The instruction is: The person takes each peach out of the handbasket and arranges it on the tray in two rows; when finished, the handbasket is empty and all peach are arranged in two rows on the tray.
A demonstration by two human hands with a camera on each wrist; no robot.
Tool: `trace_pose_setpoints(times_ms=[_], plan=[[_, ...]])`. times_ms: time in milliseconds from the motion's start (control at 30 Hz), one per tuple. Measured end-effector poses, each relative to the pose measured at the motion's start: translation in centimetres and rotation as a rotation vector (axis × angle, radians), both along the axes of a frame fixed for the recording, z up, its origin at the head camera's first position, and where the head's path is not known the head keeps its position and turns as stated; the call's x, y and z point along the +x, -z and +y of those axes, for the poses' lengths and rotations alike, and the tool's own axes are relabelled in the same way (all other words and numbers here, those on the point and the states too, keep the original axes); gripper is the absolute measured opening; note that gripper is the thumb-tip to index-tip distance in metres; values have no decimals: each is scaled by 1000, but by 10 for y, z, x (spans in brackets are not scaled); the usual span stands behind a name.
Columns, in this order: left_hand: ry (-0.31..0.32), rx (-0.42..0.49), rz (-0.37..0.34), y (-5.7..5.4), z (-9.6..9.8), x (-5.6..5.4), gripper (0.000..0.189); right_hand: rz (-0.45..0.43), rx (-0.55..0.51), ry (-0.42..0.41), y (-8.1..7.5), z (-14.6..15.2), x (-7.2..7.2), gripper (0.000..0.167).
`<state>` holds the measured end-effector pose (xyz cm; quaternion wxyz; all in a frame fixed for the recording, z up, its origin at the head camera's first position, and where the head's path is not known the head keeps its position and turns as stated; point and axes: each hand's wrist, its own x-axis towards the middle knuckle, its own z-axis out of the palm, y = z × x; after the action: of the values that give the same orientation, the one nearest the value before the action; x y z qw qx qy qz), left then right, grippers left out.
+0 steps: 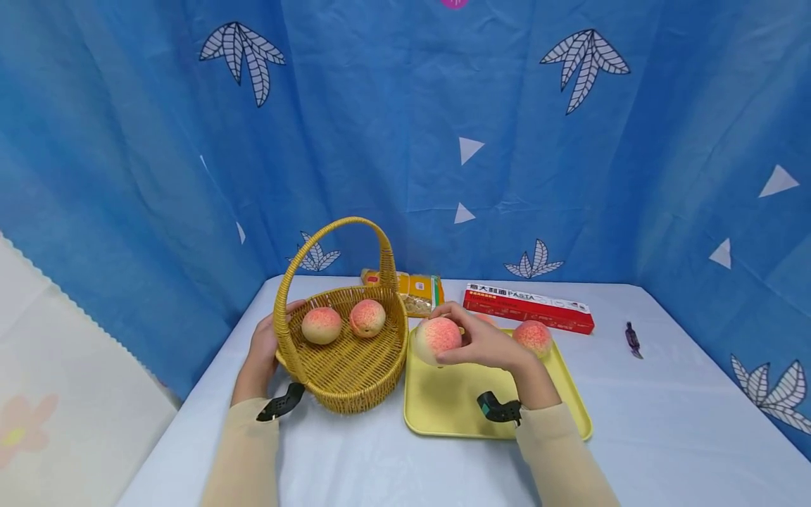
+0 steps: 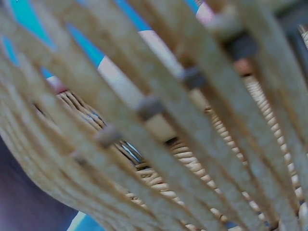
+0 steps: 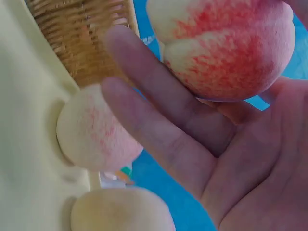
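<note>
A yellow woven basket (image 1: 345, 398) with a tall arched handle has two peaches (image 1: 321, 325) (image 1: 367, 317) inside. My left hand (image 1: 258, 355) holds the basket at its left side, fingers by the rim; the basket's weave (image 2: 159, 125) fills the left wrist view. Over the yellow tray (image 1: 456, 405), my right hand (image 1: 484, 345) grips a peach (image 1: 437, 341) between thumb and fingers. Two of its fingers extend away from that peach (image 3: 226, 53) in the right wrist view. On the tray lie a peach (image 1: 533, 338) and another (image 3: 96, 130), mostly hidden behind my hand in the head view.
Behind the basket and tray lie a yellow pasta bag (image 1: 418, 292) and a red-and-white pasta box (image 1: 529, 308). A small dark purple wrapped item (image 1: 632, 339) is on the white table (image 1: 671, 422) at right. A blue curtain (image 1: 405, 141) hangs behind.
</note>
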<state>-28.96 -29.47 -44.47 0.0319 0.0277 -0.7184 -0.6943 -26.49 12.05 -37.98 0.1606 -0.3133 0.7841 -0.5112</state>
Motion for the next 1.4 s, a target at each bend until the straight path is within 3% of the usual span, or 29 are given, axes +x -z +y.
trace_pose_setpoints(times_ms=[300, 833, 1400], plan=[[-7, 39, -24, 1, 0, 1, 48, -108, 83, 21, 10, 9, -7, 60], [-7, 45, -19, -1, 0, 1, 47, -63, 247, -50, 27, 7, -11, 50], [-15, 59, -30, 0, -1, -1, 46, -140, 271, -150, 40, 1, -13, 49]])
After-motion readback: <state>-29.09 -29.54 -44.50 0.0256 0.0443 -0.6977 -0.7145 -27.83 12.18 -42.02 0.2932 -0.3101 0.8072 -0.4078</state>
